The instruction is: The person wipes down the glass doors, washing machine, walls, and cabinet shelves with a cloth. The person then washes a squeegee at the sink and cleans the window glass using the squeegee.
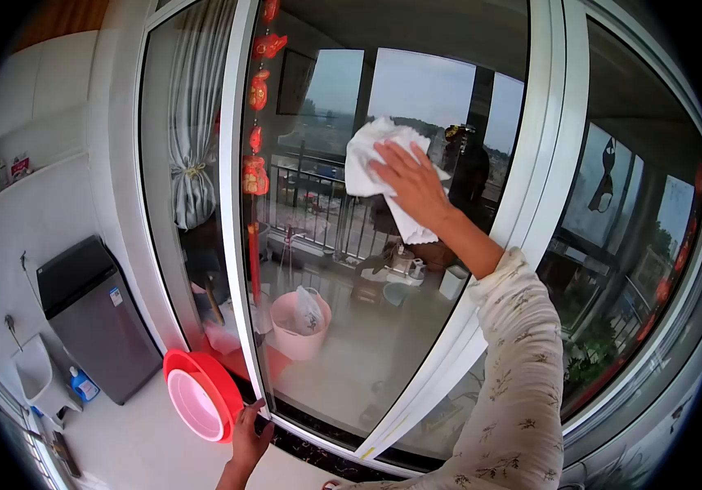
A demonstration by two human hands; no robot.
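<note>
A white cloth lies against the glass of a sliding door, in the upper middle of the view. My right hand is spread flat on it, fingers apart, pressing it to the pane; its lower corner hangs beneath my palm. Low in the view, my left hand is beside the bottom of the white door frame, near the red basin. Its thumb and fingers are apart, with nothing seen between them. Red hanging ornaments run down the left side of the pane.
A red basin with a pink basin stands left of the door. Farther left are a dark washing machine, a white sink and a blue bottle. A pink bucket shows through or in the glass.
</note>
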